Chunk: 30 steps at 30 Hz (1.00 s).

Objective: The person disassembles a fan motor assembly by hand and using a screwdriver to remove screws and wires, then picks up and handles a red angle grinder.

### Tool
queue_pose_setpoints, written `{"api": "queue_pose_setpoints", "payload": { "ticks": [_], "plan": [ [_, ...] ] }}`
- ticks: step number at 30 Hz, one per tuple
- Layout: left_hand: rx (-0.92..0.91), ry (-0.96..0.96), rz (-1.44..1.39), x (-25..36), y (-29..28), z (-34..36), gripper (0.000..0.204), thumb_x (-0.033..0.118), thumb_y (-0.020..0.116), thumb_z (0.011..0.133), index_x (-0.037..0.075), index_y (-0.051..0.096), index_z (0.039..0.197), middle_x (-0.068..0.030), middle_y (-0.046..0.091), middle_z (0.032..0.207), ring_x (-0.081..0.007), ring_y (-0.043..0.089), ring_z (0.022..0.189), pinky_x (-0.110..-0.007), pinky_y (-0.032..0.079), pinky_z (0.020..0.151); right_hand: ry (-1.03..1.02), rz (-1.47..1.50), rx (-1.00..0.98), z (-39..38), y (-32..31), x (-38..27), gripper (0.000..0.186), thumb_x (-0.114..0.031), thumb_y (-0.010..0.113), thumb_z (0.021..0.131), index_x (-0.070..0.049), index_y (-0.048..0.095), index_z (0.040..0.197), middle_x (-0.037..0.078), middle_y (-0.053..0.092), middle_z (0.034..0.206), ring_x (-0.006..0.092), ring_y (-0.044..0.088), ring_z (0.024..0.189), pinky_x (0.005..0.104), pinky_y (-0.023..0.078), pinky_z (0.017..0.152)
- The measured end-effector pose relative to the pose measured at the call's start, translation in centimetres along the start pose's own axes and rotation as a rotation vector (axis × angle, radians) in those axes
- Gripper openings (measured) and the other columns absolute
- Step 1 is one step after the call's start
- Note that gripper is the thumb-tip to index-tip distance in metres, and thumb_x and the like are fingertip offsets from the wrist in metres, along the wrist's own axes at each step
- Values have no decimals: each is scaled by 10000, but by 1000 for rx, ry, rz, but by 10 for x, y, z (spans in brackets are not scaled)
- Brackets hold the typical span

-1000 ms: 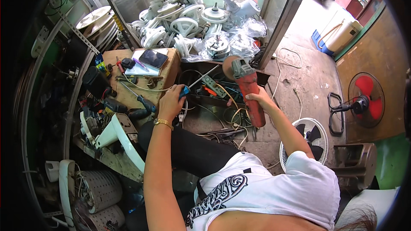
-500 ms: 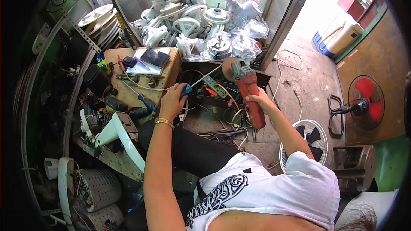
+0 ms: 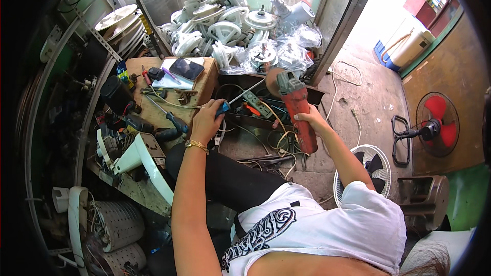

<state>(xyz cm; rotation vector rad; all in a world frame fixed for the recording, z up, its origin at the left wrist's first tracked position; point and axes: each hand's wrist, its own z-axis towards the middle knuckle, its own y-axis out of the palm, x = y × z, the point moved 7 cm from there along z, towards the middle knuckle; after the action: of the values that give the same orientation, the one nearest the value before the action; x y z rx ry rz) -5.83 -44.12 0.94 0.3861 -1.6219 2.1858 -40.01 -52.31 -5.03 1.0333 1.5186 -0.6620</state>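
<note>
My left hand [image 3: 205,121] is closed round the blue handle of a screwdriver [image 3: 223,107]. Its thin metal shaft points up and to the right, and the tip lies at or close by the disc of an angle grinder [image 3: 303,122]. My right hand [image 3: 313,120] grips the red body of that grinder, which hangs upright with its grey head and brown disc [image 3: 273,82] at the top. Whether the disc touches the shaft or spins, I cannot tell. Below the tools sits a dark tray [image 3: 307,94] holding a pale green power strip [image 3: 255,103] and loose tools.
On the left, a wooden block table [image 3: 207,79] carries a phone [image 3: 186,69], a notepad and screwdrivers. White fan motor parts [image 3: 225,30] pile up behind. Cords [image 3: 286,148] trail over the floor. A white-caged fan [image 3: 364,174] is by my right arm; a red-bladed fan [image 3: 436,122] stands farther right.
</note>
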Motion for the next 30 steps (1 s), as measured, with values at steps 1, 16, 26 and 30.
{"api": "queue_pose_setpoints", "payload": {
  "ticks": [1, 16, 26, 30],
  "plan": [
    [-2, -2, 0, 1, 0, 1, 439, 134, 721, 882, 142, 613, 1307, -75, 623, 1154, -336, 623, 1126, -462, 543, 911, 2, 5, 1, -1, 0, 1, 556, -198, 789, 751, -19, 568, 1228, 88, 655, 915, 168, 646, 721, 335, 561, 678],
    [-6, -19, -12, 3, -2, 1, 423, 125, 715, 887, 153, 609, 1295, -80, 621, 1130, -343, 621, 1111, -469, 540, 897, 17, 9, -6, 0, -2, 3, 581, -202, 791, 749, -2, 568, 1247, 85, 653, 931, 172, 658, 750, 334, 566, 692],
    [0, -44, -49, -2, -1, 1, 423, 116, 705, 898, 126, 604, 1309, -99, 620, 1155, -365, 622, 1092, -458, 512, 908, 0, 8, 16, 0, -2, 0, 563, -204, 792, 755, -10, 574, 1237, 82, 656, 950, 168, 660, 775, 331, 571, 708],
    [8, -42, -56, -2, -1, -1, 426, 116, 704, 898, 125, 602, 1311, -99, 619, 1154, -368, 621, 1091, -460, 512, 907, -3, -2, 12, 0, 3, -3, 563, -210, 794, 751, -13, 580, 1233, 82, 658, 954, 167, 660, 775, 331, 573, 707]
  ]
}}
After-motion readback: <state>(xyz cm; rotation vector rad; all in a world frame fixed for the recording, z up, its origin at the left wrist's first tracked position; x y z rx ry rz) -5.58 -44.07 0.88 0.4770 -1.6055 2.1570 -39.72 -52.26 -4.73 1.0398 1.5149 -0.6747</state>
